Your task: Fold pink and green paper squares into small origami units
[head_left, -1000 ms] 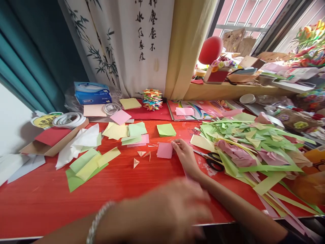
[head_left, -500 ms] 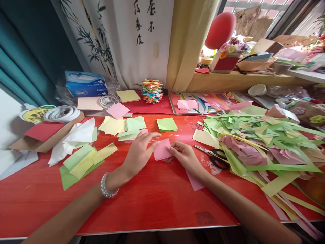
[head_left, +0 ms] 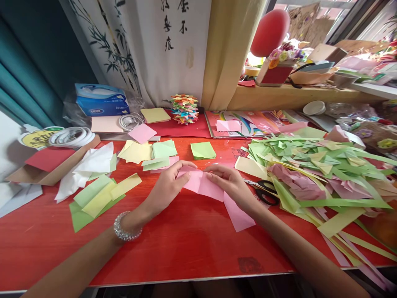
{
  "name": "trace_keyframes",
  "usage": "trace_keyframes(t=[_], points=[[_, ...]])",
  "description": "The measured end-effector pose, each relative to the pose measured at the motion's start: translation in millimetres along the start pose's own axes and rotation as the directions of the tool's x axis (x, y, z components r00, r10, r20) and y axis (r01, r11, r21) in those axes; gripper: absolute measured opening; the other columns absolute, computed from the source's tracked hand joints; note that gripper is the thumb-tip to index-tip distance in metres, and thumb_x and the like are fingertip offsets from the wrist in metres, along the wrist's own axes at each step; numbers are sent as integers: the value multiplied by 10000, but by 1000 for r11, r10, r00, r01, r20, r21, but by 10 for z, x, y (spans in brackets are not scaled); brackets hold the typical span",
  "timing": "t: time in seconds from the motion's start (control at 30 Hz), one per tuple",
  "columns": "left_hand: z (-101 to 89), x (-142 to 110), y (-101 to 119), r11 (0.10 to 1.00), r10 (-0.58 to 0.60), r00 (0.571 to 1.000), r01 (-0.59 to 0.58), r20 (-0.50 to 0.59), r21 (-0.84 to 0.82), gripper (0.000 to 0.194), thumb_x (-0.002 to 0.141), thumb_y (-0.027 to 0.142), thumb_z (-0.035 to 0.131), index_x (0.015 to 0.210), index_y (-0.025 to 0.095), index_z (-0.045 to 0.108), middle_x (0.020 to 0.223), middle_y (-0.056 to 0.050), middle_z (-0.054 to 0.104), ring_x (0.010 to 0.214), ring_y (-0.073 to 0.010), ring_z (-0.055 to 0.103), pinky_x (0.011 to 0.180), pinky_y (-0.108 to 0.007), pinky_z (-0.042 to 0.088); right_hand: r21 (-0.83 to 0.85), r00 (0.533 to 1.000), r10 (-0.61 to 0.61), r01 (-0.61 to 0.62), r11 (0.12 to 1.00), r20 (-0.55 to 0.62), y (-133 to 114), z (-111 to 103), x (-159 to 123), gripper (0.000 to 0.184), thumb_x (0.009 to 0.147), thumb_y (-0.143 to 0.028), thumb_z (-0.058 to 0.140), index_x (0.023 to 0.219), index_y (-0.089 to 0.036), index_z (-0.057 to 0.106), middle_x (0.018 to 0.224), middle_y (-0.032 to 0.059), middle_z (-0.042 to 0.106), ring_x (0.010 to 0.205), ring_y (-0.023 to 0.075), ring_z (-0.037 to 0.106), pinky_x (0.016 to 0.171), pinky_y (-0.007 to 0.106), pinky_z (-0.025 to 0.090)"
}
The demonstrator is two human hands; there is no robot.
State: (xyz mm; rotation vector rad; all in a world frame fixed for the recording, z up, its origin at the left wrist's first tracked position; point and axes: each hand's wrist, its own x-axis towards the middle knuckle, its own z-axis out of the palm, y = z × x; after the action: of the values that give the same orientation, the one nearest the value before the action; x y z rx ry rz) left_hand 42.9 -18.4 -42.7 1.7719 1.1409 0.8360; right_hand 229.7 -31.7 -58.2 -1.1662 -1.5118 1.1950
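A pink paper square [head_left: 203, 184] is lifted slightly over the red table [head_left: 173, 244], held by both hands. My left hand [head_left: 167, 187] pinches its left edge with curled fingers; a beaded bracelet sits on that wrist. My right hand [head_left: 229, 184] pinches its right side, fingers closed on it. A longer pink strip [head_left: 237, 215] lies flat under my right wrist. Black-handled scissors [head_left: 263, 192] rest just right of my right hand.
A heap of green, yellow and pink paper offcuts [head_left: 313, 174] fills the right. Small stacks of coloured squares [head_left: 203, 150] lie ahead, loose green and yellow sheets [head_left: 99, 196] at left. Tape rolls [head_left: 70, 135], a tissue box [head_left: 101, 101] and a folded-paper stack [head_left: 184, 109] stand behind.
My left hand came in from near the camera and took the pink square's left edge. Both hands have lifted the square, and the pink strip beneath shows more.
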Motion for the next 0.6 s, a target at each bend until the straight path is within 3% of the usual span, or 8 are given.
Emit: trace_keyframes(t=[0.1,0.2,0.27,0.37,0.47,0.6], points=[[11,4,-9,1000,-8,1000,9,-24,17,181,841,326,512,983,220,552,1014,-11,601,976,-189,559,842,-305,439,101,996,74,-79,992,48,-33,8,1,213,795,-359,560,869,-176,641,835,32,660,755,150,588,654,248,433],[30,1,-28,997,-43,999,43,-7,-66,218,842,388,518,977,216,504,949,-13,592,864,-178,581,715,-282,462,114,992,104,-112,987,70,-51,14,-8,263,804,-378,558,930,-164,647,860,44,664,773,165,592,655,257,442],[34,2,-39,997,-49,999,48,-9,-63,232,844,397,517,987,217,489,943,-15,592,828,-176,585,683,-279,459,49,993,89,-93,994,74,-52,9,-14,286,819,-389,544,946,-160,660,870,45,667,788,169,592,671,258,440],[26,7,-39,994,39,998,-34,-51,102,245,825,355,556,1034,232,521,1047,-16,595,944,-196,559,806,-313,431,-84,996,49,-42,996,79,-48,-1,-25,270,834,-369,531,935,-167,680,874,38,677,836,181,600,719,263,436],[13,6,-14,966,128,991,-133,36,221,168,846,324,535,968,223,588,990,-9,622,936,-186,556,835,-315,415,-184,990,7,18,983,138,-66,-2,-43,238,856,-324,505,927,-183,682,883,24,686,847,173,605,734,252,429],[19,-12,21,950,140,982,-169,124,262,128,863,292,525,882,204,616,876,-2,628,840,-158,563,771,-290,423,-359,987,-22,78,930,157,-109,12,-69,242,873,-302,477,858,-165,676,783,11,677,687,133,564,621,226,393]])
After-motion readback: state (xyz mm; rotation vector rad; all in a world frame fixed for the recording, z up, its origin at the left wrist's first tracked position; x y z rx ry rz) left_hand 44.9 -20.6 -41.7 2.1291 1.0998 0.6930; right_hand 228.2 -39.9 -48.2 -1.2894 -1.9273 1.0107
